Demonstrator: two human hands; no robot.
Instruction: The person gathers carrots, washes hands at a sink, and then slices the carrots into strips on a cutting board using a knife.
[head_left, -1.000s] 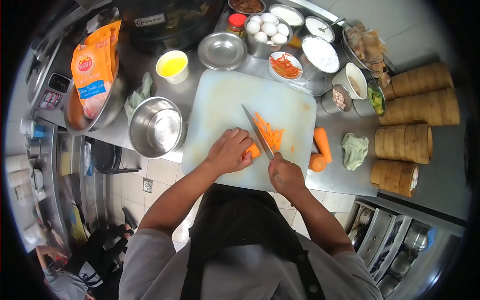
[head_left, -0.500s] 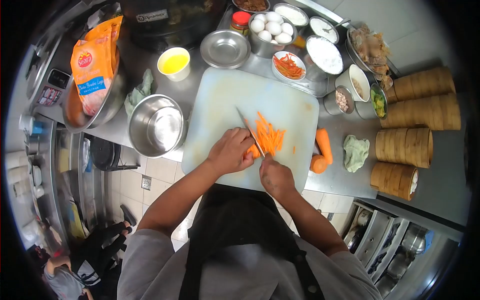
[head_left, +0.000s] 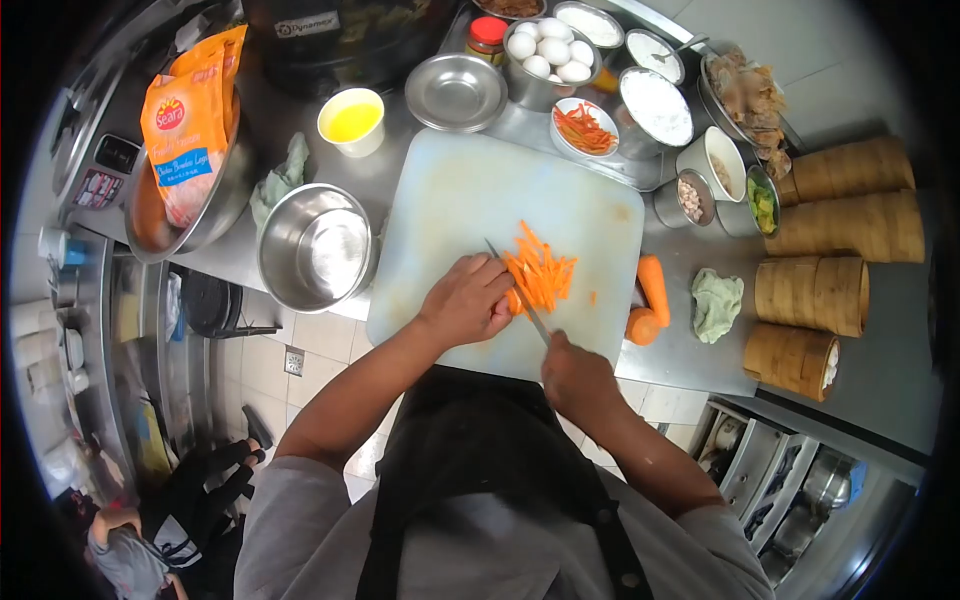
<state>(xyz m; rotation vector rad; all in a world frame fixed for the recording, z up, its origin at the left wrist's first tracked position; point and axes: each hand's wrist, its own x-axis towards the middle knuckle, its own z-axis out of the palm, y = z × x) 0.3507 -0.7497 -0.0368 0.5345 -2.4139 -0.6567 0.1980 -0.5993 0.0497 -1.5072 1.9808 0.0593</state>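
My right hand (head_left: 578,377) is closed round the handle of a knife (head_left: 534,318), whose blade slants up and left across the cutting board (head_left: 480,180). Fingers curled, my left hand (head_left: 468,303) presses a piece of carrot (head_left: 515,301) against the board, close beside the blade; most of that piece is hidden under the fingers. Just right of the blade lies a pile of orange carrot strips (head_left: 543,270). One small bit sits apart from the pile. Beyond the board's right edge rest a longer carrot (head_left: 653,288) and a carrot stub (head_left: 642,326).
Left of the board stand a steel bowl (head_left: 268,275) and a cup of yellow liquid (head_left: 352,122). Behind it are a steel plate (head_left: 456,90), a bowl of eggs (head_left: 548,50) and red strips (head_left: 585,130). A green cloth (head_left: 716,306) and bamboo steamers (head_left: 812,295) stand right. Another person (head_left: 150,545) is lower left.
My right hand has drawn back, right and down, with the knife, so more of the blade shows. My left hand stays on the carrot piece. The view has shifted slightly.
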